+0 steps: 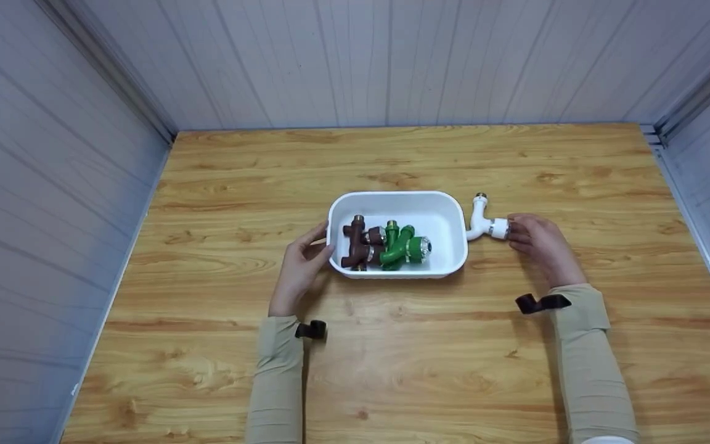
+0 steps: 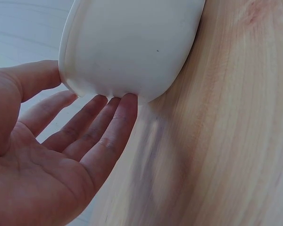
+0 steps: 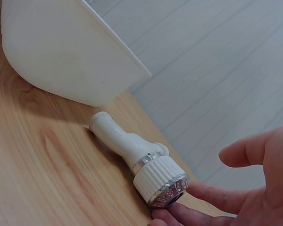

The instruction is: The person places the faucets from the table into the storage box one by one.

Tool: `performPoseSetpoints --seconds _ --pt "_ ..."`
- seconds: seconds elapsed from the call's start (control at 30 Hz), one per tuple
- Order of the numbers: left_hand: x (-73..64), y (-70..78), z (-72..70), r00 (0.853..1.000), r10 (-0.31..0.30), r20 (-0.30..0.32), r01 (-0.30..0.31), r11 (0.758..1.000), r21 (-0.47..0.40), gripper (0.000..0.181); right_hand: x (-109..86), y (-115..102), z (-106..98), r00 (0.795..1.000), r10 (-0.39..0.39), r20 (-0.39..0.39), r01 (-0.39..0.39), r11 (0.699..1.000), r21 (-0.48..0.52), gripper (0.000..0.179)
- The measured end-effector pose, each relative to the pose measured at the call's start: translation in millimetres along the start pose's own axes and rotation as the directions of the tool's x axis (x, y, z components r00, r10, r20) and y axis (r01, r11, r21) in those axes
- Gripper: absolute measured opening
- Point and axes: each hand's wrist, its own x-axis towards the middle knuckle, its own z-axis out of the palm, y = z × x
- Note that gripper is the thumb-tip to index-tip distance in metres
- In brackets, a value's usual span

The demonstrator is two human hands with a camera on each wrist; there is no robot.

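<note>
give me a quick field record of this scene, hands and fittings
surface: wooden table
container: white rectangular plastic tub, near the table's middle
in tub: brown plastic pipe fitting and green plastic pipe fitting, side by side
outside tub: white plastic pipe fitting, lying on the table by the tub's right side
left hand: open, straight fingers touching the tub's left end
right hand: open, fingertips at the white fitting's ribbed cap, not closed round it
</note>
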Motion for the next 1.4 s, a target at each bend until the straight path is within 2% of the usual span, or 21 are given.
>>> performPoseSetpoints --seconds 0.13,0.23,0.33,0.5,0.6,0.77,1.1,1.23,1.4 --pt "-4.3 16.1 2.6 1.0 -0.022 0.016 0.022 1.0 0.0 0.048 0.3 1 3 1.0 -0.011 -0.013 0.011 1.0 -0.019 0.039" --pt "-5.1 19.2 2.7 0.999 -0.043 0.016 0.043 0.999 0.012 0.049 0.6 1 5 1.0 -0.021 -0.016 0.02 1.0 -0.024 0.037" --pt "-3.6 14.8 1.5 0.999 -0.051 0.009 0.051 0.999 0.017 0.049 0.6 1 6 0.999 -0.026 -0.019 0.026 0.999 -0.022 0.037" --pt "1.0 -2.1 -1.0 0.999 -0.036 -0.015 0.036 0.999 0.015 0.048 0.5 1 6 0.999 -0.032 -0.012 0.032 0.999 -0.021 0.043" --pt "1.9 -7.1 -1.0 0.999 -0.024 -0.022 0.024 0.999 0.022 0.047 0.2 1 6 0.999 -0.039 -0.002 0.039 0.999 -0.023 0.045" --pt "2.2 -8.5 -0.9 1.0 -0.01 -0.016 0.01 1.0 0.014 0.047 0.9 1 8 0.999 -0.04 -0.007 0.04 0.998 -0.051 0.05" --pt "4.2 -4.2 -2.8 0.999 -0.016 0.03 0.017 1.0 -0.024 0.048 4.7 3 13 0.996 -0.036 -0.084 0.021 0.985 -0.172 0.053" --pt "4.0 -5.3 -2.7 1.0 -0.025 0.013 0.025 1.0 -0.002 0.048 6.1 3 14 0.994 -0.035 -0.108 0.01 0.974 -0.227 0.054" --pt "2.9 -7.0 -1.6 1.0 -0.018 -0.015 0.019 0.999 0.037 0.047 6.4 5 13 0.993 -0.061 -0.102 0.029 0.955 -0.294 0.053"
